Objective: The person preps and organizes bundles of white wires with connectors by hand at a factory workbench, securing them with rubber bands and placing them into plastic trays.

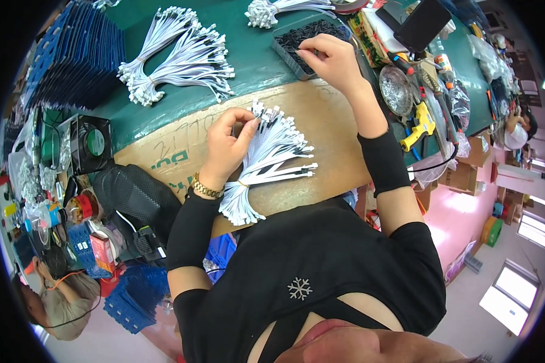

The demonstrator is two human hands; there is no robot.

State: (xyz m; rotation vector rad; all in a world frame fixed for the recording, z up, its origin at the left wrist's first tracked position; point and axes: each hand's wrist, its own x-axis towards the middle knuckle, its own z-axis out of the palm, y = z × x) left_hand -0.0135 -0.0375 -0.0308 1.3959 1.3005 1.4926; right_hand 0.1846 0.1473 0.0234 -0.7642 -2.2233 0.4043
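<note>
A fanned bundle of white cables (269, 148) lies on a brown cardboard sheet (336, 154), its tied end toward me. My left hand (227, 145) is closed at the bundle's far side, thumb and forefinger pinching the end of a white cable. Farther right, my right hand (333, 60) is over a box (290, 58) of small black parts (318, 30). Its fingers are bent together; whatever is between the tips is too small to make out. Several cable ends in the bundle look black, the others white.
More white cable bundles (181, 54) lie at the far left, beside stacked blue panels (82, 51). A small fan (91, 144) and black mesh bag (136, 196) stand left. On the right are a yellow glue gun (419, 127), a metal bowl (396, 89) and a phone (422, 25).
</note>
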